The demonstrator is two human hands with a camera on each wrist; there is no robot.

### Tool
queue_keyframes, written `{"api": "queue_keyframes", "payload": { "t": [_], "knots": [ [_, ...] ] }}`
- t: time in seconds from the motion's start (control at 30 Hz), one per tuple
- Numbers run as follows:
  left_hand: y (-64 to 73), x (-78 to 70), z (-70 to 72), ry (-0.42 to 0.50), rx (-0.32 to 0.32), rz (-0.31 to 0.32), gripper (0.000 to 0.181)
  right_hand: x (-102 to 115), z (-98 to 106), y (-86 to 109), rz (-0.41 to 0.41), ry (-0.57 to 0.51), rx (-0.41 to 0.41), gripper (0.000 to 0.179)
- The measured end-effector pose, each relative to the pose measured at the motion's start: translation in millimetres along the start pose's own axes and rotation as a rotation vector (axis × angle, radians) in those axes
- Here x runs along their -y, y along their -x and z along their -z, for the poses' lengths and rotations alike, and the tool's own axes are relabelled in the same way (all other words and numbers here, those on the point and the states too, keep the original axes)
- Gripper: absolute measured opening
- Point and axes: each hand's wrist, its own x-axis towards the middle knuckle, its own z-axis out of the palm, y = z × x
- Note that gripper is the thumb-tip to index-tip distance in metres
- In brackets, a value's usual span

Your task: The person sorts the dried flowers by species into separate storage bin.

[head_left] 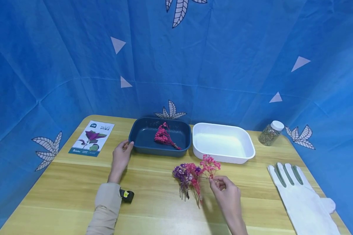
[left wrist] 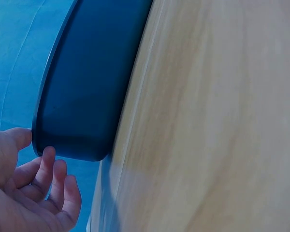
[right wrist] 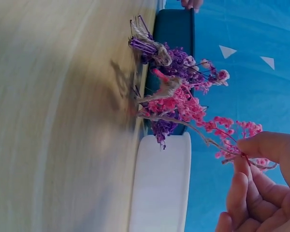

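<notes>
My left hand [head_left: 122,160] holds the left end of a dark blue tray [head_left: 159,151], thumb and fingertips at its rim. Inside that tray lies a bunch of pink dried flowers [head_left: 164,134]. Between thumb and index finger, my right hand [head_left: 227,192] pinches a sprig of pink dried flowers [head_left: 209,164] by its thin stem. A strand of twine [right wrist: 200,135] runs from these fingers to the neighbouring flowers. Just left of the right hand are a purple dried-flower bunch [head_left: 182,174] and a pink bunch [head_left: 195,182], their stems bound with twine in the right wrist view.
A white tray [head_left: 223,140] stands right of the blue one. Farther right are a white-lidded jar [head_left: 270,134] of dried bits and a white glove [head_left: 306,202]. A printed flower packet [head_left: 91,138] lies at the left, and a blue curtain [head_left: 176,58] hangs behind the table.
</notes>
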Motion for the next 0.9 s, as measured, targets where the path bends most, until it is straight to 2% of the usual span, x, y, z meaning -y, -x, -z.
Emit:
{"api": "queue_keyframes", "payload": {
  "t": [0.5, 0.9],
  "knots": [
    [-0.2, -0.1, 0.7, 0.002, 0.002, -0.006, 0.048, -9, -12, -3.5, 0.009, 0.010, 0.089, 0.010],
    [-0.6, -0.1, 0.8, 0.004, 0.006, 0.003, 0.048, -11, -12, -10.3, 0.006, 0.028, 0.084, 0.014]
  ]
}}
